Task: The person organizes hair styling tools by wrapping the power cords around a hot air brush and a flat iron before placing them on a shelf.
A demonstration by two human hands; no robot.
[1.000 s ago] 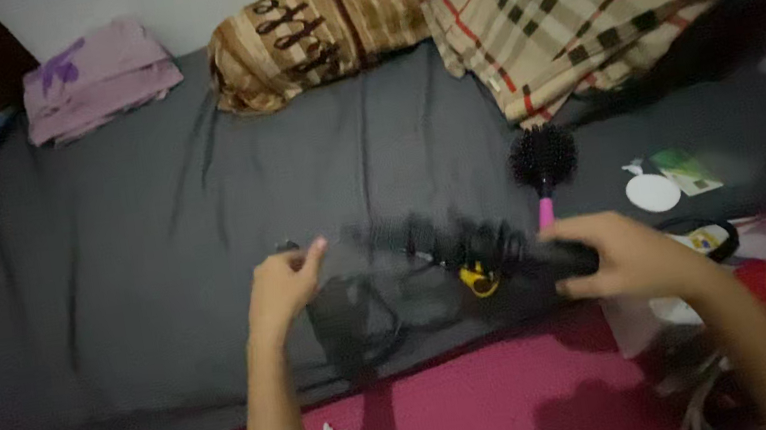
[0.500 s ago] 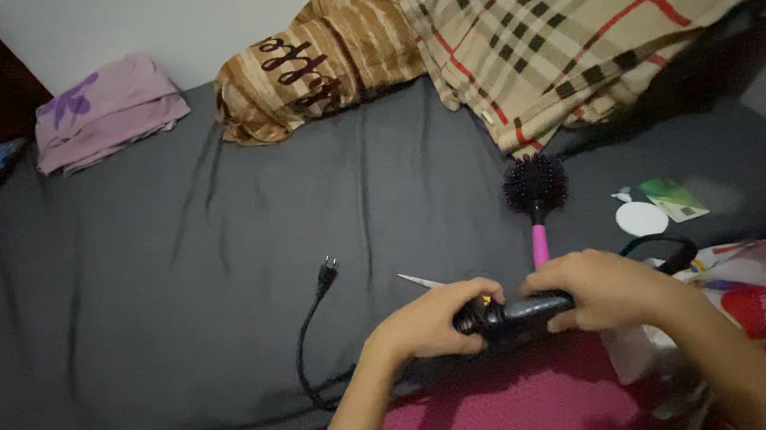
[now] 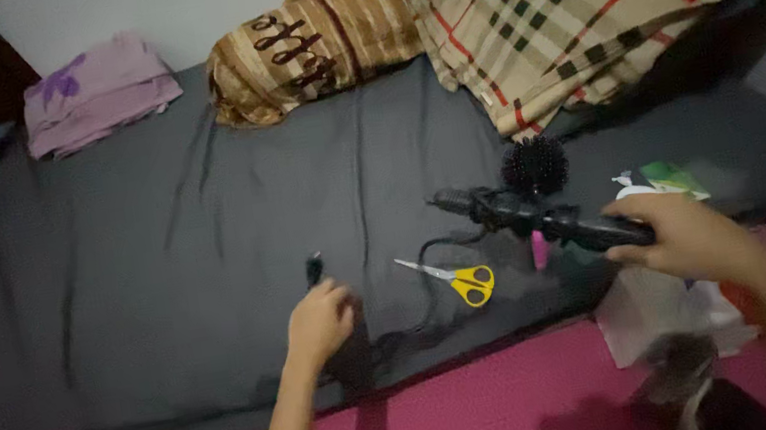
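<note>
We only had the one head-worn view, looking steeply down and forward over the dark grey bedsheet (image 3: 154, 239), close above both hands, wall behind.

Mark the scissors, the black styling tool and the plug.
scissors (image 3: 470, 283), head view, on the yellow handles.
black styling tool (image 3: 514, 213), head view, mid-barrel.
plug (image 3: 313, 268), head view, on its body, above the left hand.

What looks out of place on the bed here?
Yellow-handled scissors lie loose on the dark sheet, blades open, between the left hand and the right hand, close to the black cord of the black styling tool held by the right hand.
</note>
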